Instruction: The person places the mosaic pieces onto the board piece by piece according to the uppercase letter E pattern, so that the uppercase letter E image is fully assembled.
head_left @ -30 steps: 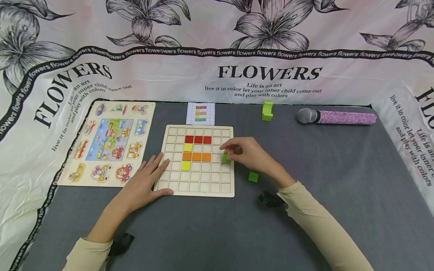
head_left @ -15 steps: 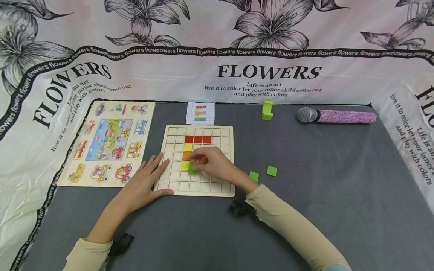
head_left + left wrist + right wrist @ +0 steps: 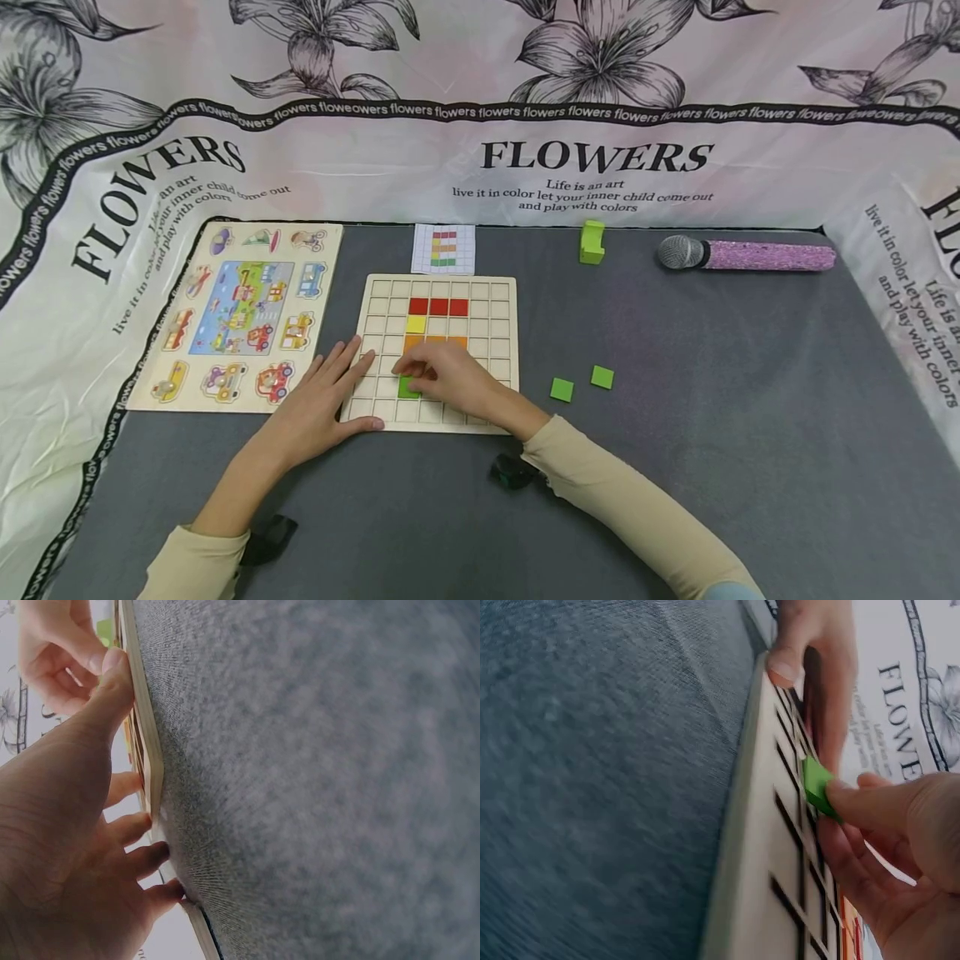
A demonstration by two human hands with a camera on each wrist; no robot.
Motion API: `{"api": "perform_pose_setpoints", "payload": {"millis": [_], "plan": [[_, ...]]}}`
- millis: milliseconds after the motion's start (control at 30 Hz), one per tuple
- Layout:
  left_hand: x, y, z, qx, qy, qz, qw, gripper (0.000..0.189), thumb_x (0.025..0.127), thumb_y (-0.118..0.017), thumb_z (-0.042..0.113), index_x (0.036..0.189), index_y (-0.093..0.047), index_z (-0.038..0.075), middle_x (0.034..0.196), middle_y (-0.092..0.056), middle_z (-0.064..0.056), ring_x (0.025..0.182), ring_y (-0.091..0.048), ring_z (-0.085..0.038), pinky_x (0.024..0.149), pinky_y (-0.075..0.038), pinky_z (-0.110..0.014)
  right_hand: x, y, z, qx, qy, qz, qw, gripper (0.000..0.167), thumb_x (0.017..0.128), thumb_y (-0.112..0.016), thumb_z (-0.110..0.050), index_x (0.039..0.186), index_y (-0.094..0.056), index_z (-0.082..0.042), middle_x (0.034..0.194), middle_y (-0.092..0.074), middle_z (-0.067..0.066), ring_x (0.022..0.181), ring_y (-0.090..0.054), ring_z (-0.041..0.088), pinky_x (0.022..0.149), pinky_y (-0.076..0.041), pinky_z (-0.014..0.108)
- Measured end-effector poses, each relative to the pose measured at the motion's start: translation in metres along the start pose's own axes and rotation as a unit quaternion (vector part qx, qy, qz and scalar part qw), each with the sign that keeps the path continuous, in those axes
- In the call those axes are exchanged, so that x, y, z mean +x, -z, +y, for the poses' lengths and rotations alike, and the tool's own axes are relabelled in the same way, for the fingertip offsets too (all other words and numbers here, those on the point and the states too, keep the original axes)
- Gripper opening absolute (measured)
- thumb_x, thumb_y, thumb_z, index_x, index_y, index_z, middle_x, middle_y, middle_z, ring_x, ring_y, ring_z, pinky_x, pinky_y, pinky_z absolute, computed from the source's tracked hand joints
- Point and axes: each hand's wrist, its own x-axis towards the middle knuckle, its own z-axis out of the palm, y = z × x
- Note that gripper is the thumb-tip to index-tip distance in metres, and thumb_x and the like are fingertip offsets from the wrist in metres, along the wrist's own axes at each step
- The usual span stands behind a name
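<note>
In the head view my right hand (image 3: 450, 382) is over the wooden grid board (image 3: 495, 404). Thumb and fingers pinch a green square tile (image 3: 408, 388), seen close up as a green tile (image 3: 819, 784) held at the grid in the right wrist view. My left hand (image 3: 318, 412) rests along the board's left edge, fingers spread and the thumb at its lower corner. Set in the grid are a row of red tiles (image 3: 438, 307), a yellow tile (image 3: 416, 324) and orange tiles (image 3: 456, 342), partly hidden by the right hand. It also covers the cell of a lower yellow tile.
Two loose green tiles, one nearer (image 3: 562, 389) and one farther (image 3: 602, 377), lie right of the board. A printed pattern card (image 3: 444, 250) lies behind it. A picture puzzle (image 3: 315, 250) is at left; a green block (image 3: 592, 242) and pink microphone (image 3: 765, 255) are at the back right.
My right hand has carried the green tile left across the board, then slightly toward me, below the lower yellow tile's place. My left hand has stayed on the board's edge.
</note>
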Motion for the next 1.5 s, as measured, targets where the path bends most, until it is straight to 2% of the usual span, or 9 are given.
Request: {"api": "perform_pose_setpoints", "payload": {"millis": [300,500,700,833,1033,1267,1367,1500], "plan": [[0.0,-0.001,0.0,-0.004,0.0,0.0,1.0,0.094,0.084,-0.07,0.054,0.155,-0.029,0.007,0.162,-0.016,-0.016,0.148,-0.015,-0.04,0.117,-0.016,-0.057,-0.002,-0.006,-0.008,-0.078,-0.012,-0.002,0.9969,0.02,0.089,-0.071,-0.005,0.109,-0.072,-0.009,0.101,-0.069,0.002,0.088,-0.061,0.012,0.079,-0.05,0.02],[-0.001,-0.001,0.0,-0.004,-0.001,0.0,1.0,0.094,0.084,-0.07,0.054,0.155,-0.029,0.007,0.162,-0.016,-0.016,0.147,-0.015,-0.04,0.117,-0.015,-0.057,-0.003,-0.008,-0.01,-0.107,-0.014,-0.001,0.9941,0.019,0.09,-0.07,-0.004,0.108,-0.073,-0.01,0.102,-0.069,0.001,0.09,-0.06,0.012,0.081,-0.05,0.022],[-0.001,-0.002,0.0,-0.002,0.0,0.0,1.0,0.094,0.084,-0.07,0.054,0.155,-0.03,0.007,0.162,-0.016,-0.017,0.147,-0.015,-0.04,0.117,-0.015,-0.057,-0.002,-0.003,-0.012,-0.099,-0.012,-0.019,0.9949,0.017,0.09,-0.07,-0.005,0.107,-0.072,-0.009,0.101,-0.069,0.001,0.088,-0.061,0.013,0.08,-0.05,0.022],[0.0,-0.002,0.0,-0.004,-0.001,-0.001,1.0,0.094,0.084,-0.07,0.054,0.154,-0.03,0.007,0.162,-0.016,-0.017,0.147,-0.015,-0.04,0.117,-0.015,-0.058,-0.01,0.009,-0.012,-0.086,-0.015,-0.022,0.9959,0.019,0.092,-0.068,-0.007,0.111,-0.071,-0.01,0.106,-0.069,0.0,0.092,-0.063,0.012,0.083,-0.05,0.023],[0.0,-0.001,0.001,-0.005,0.0,-0.005,1.0,0.095,0.084,-0.069,0.055,0.155,-0.028,0.007,0.163,-0.014,-0.016,0.148,-0.014,-0.039,0.118,-0.013,-0.056,-0.04,0.051,0.003,-0.068,-0.026,0.014,0.9973,0.02,0.091,-0.069,-0.004,0.111,-0.071,-0.005,0.107,-0.07,0.005,0.093,-0.064,0.015,0.082,-0.055,0.028],[0.0,0.0,0.0,-0.004,-0.001,-0.008,1.0,0.095,0.084,-0.069,0.056,0.155,-0.027,0.008,0.163,-0.014,-0.015,0.148,-0.013,-0.039,0.119,-0.012,-0.055,-0.098,0.103,0.047,-0.098,-0.072,0.088,0.9887,0.024,0.085,-0.074,-0.001,0.11,-0.072,-0.002,0.104,-0.071,0.009,0.093,-0.067,0.023,0.079,-0.056,0.039],[0.0,0.0,0.0,-0.003,0.002,-0.009,1.0,0.096,0.084,-0.069,0.057,0.155,-0.027,0.008,0.163,-0.013,-0.015,0.148,-0.013,-0.039,0.119,-0.012,-0.055,-0.121,0.12,0.059,-0.118,-0.097,0.095,0.9837,0.027,0.084,-0.076,-0.001,0.11,-0.072,-0.002,0.105,-0.071,0.01,0.093,-0.068,0.025,0.079,-0.056,0.041],[0.0,0.0,0.0,-0.004,0.004,-0.009,0.9999,0.096,0.084,-0.069,0.056,0.155,-0.027,0.007,0.163,-0.013,-0.016,0.148,-0.013,-0.039,0.119,-0.011,-0.055,-0.145,0.132,0.065,-0.137,-0.136,0.075,0.9783,0.03,0.082,-0.078,-0.003,0.112,-0.071,-0.003,0.1,-0.07,0.008,0.086,-0.065,0.02,0.073,-0.055,0.038]]}}
